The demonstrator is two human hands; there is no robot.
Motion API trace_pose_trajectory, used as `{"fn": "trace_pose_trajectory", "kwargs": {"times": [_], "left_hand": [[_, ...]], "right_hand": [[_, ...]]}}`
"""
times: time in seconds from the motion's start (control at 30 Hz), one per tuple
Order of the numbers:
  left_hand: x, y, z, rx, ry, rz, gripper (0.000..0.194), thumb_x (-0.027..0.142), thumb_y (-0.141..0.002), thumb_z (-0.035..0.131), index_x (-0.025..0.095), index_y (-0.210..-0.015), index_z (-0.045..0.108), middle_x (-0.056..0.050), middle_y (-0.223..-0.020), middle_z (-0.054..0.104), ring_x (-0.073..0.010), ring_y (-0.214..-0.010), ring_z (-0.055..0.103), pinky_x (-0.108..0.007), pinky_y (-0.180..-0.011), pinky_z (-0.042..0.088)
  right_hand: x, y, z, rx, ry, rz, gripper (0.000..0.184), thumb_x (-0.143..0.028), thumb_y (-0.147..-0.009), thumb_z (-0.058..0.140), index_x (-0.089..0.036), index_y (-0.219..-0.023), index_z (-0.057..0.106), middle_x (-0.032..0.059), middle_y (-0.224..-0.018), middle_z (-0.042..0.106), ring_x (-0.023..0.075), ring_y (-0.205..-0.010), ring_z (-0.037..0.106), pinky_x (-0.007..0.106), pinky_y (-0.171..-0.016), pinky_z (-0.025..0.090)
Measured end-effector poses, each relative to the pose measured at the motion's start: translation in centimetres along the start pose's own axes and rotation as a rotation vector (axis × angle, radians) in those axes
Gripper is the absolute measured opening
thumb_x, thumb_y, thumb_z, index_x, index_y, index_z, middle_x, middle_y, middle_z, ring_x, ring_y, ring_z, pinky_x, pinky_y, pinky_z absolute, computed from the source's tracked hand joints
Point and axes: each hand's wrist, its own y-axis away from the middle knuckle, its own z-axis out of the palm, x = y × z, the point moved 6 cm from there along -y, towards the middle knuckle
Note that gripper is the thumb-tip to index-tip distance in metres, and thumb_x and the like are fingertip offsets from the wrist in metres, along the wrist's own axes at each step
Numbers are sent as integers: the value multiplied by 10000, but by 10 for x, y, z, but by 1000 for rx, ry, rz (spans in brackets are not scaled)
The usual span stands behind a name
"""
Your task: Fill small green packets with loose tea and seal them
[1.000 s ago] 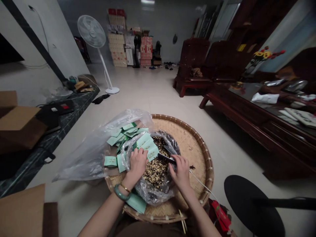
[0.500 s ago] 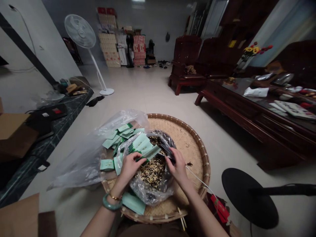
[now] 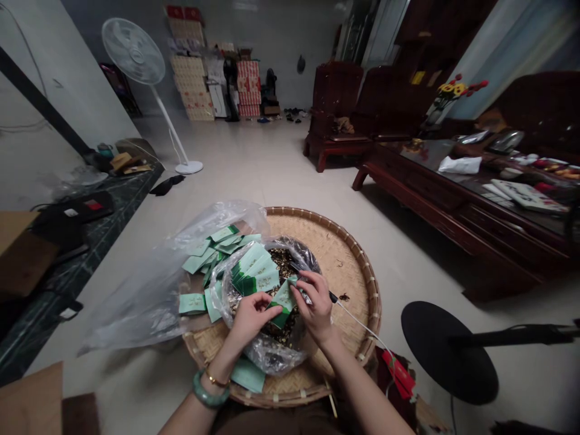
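Observation:
In the head view, my left hand point(image 3: 254, 315) pinches the lower left side of a small green paper packet point(image 3: 284, 302). My right hand point(image 3: 316, 302) has its fingertips closed on the packet's upper right corner. The black end of a slim tool point(image 3: 334, 297) sticks out behind my right hand, with a white cord running from it; the rest is mostly hidden. Beneath both hands, a clear plastic bag point(image 3: 276, 361) holds dark and pale dried flakes point(image 3: 281, 260). A fan of green packets point(image 3: 256, 269) lies on the bag's left side.
The bag stands on a round woven bamboo tray point(image 3: 344, 254). More green packets point(image 3: 203, 260) lie in a large clear plastic bag point(image 3: 149, 296) at the left. A black round stand base point(image 3: 448, 350) is at right. Beyond are a white fan point(image 3: 136, 54) and a dark wooden table point(image 3: 435, 199).
My left hand has come away from the fanned packets with one packet, which both hands now hold over the flakes. The dark tool has shifted back behind my right hand. The view has turned slightly right.

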Motion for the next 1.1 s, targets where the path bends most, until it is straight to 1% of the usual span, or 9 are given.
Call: {"fn": "trace_pose_trajectory", "kwargs": {"times": [0.17,0.27,0.43,0.57,0.7,0.8,0.9,1.0,1.1], "left_hand": [[4,-5,-11,90,-21,60,185,301,-558,771,145,-602,683,9,-547,621,-117,-509,502,-220,-508,387],[0,-13,-17,118,126,23,268,366,-585,771,149,-739,746,-39,-729,718,-162,-635,608,-262,-603,496],[-7,-21,-7,-10,408,-74,443,443,-674,734,177,-1027,721,-47,-943,710,-141,-562,653,-272,-536,544],[-2,-20,6,-130,467,-92,439,435,-679,743,158,-1019,716,-60,-974,710,-164,-676,675,-295,-619,572],[0,-18,11,-197,459,-102,515,534,-712,682,126,-1026,696,-97,-966,710,-217,-806,671,-333,-654,573],[4,-18,-6,-43,243,57,496,531,-796,593,146,-1100,663,-126,-1054,689,-257,-972,638,-370,-748,554],[25,-7,-16,101,-258,454,473,392,-795,650,201,-1223,594,-126,-1246,603,-286,-1165,513,-441,-943,449],[32,8,4,-76,-729,731,515,261,-804,646,230,-1304,527,-122,-1338,538,-311,-1197,446,-490,-982,373],[27,10,16,-161,-901,760,573,148,-801,609,208,-1352,462,-131,-1307,558,-309,-1129,474,-473,-915,412]], "right_hand": [[4,-5,-4,-114,-94,93,87,-244,-818,625,-234,-783,703,59,-752,654,208,-741,594,371,-705,498],[15,-5,2,-203,-251,259,99,-264,-817,617,-226,-807,708,57,-747,688,207,-716,612,354,-682,498],[25,0,23,-404,-548,575,242,-385,-738,686,-193,-877,732,48,-806,723,217,-749,633,343,-723,506],[23,5,36,-568,-671,664,356,-494,-736,660,-179,-885,739,14,-776,723,194,-706,621,335,-736,502],[23,7,37,-566,-697,667,430,-584,-749,611,-184,-841,740,1,-729,705,182,-692,605,324,-735,500],[22,7,33,-536,-702,629,408,-583,-779,585,-207,-812,739,1,-722,701,187,-718,610,343,-755,513],[25,9,31,-527,-697,623,402,-573,-812,553,-216,-829,737,9,-740,709,180,-709,616,361,-766,529],[28,14,35,-554,-706,641,395,-552,-838,535,-215,-903,731,26,-821,721,185,-797,635,387,-831,523],[27,17,40,-609,-712,633,386,-539,-842,532,-212,-885,732,34,-817,715,197,-853,637,398,-837,526]]}}
